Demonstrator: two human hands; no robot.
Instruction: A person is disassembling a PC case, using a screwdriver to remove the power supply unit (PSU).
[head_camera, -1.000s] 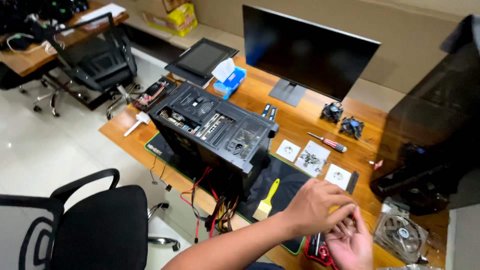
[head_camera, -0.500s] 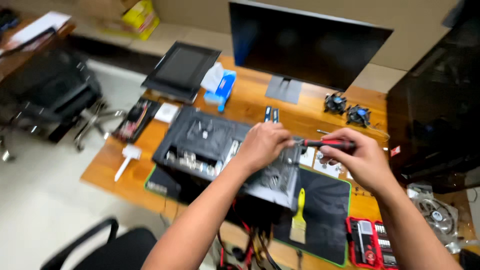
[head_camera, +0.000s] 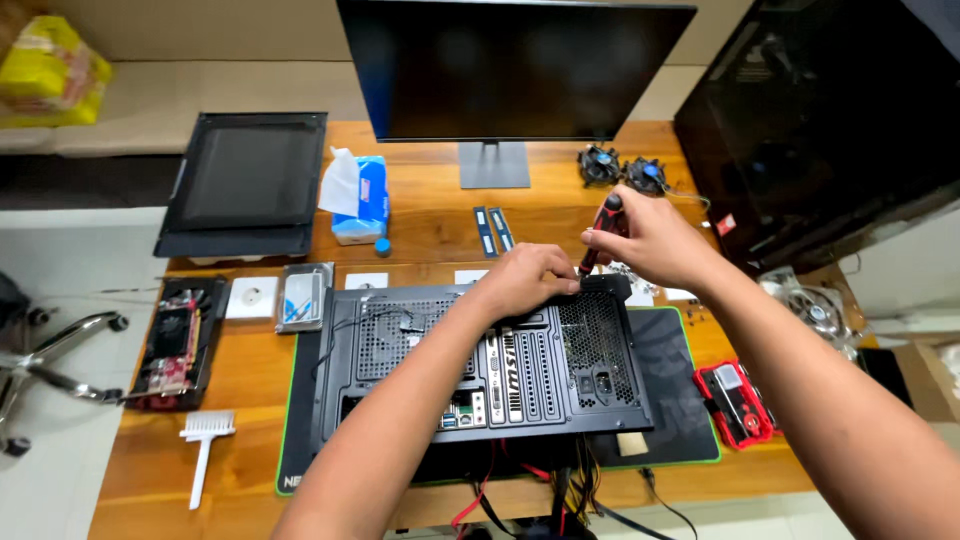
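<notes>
Now both hands have come together at the top edge of the black computer case (head_camera: 480, 370), mid-frame on the desk mat (head_camera: 690, 400). The right hand (head_camera: 650, 240) grips a red-handled screwdriver (head_camera: 600, 232), raised a moment ago, its tip at the case; the left hand (head_camera: 525, 282) pinches there, steadying.

The screwdriver (head_camera: 598, 238) tip is hidden behind the left hand (head_camera: 527, 279) at the frame's centre, while the monitor (head_camera: 510, 68) top is cut off by the upper edge.
</notes>
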